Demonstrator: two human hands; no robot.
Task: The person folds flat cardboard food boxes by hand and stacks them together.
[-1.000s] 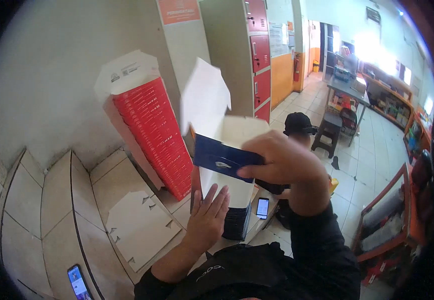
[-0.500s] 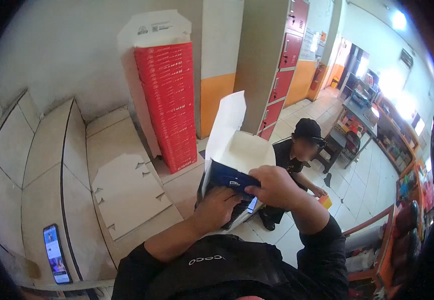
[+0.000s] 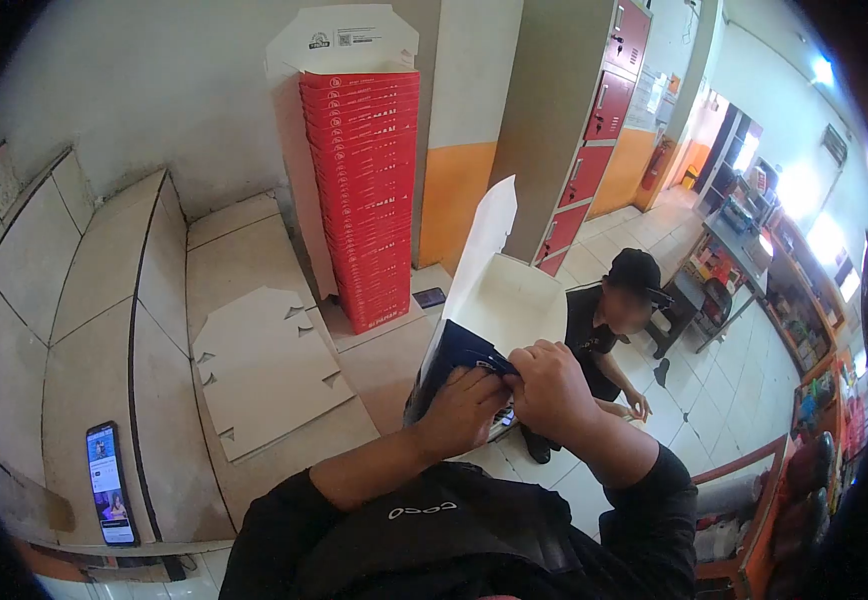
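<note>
A cardboard box [image 3: 514, 298], white inside and dark blue outside, stands in front of me with its long lid flap raised on the left. My left hand [image 3: 462, 408] is closed on the blue front panel from below, its fingertips near the panel's upper edge. Right beside it, my right hand [image 3: 552, 385] pinches the same panel near its right corner. Both hands nearly meet there, and they hide part of the front panel and the box's lower side. Flat white cardboard blanks [image 3: 269, 370] lie on the tiled ledge to my left.
A tall stack of red boxes [image 3: 369, 200] stands against the wall. A lit phone [image 3: 111, 485] rests at the far left, and another phone [image 3: 430, 297] lies beside the stack. A co-worker in a black cap [image 3: 634, 270] crouches at the right, before the red lockers [image 3: 589, 170].
My left hand has slid up and right along the blue panel, closer to my right hand. The panel now looks more folded inward. The co-worker's hands have shifted, and the view has moved slightly.
</note>
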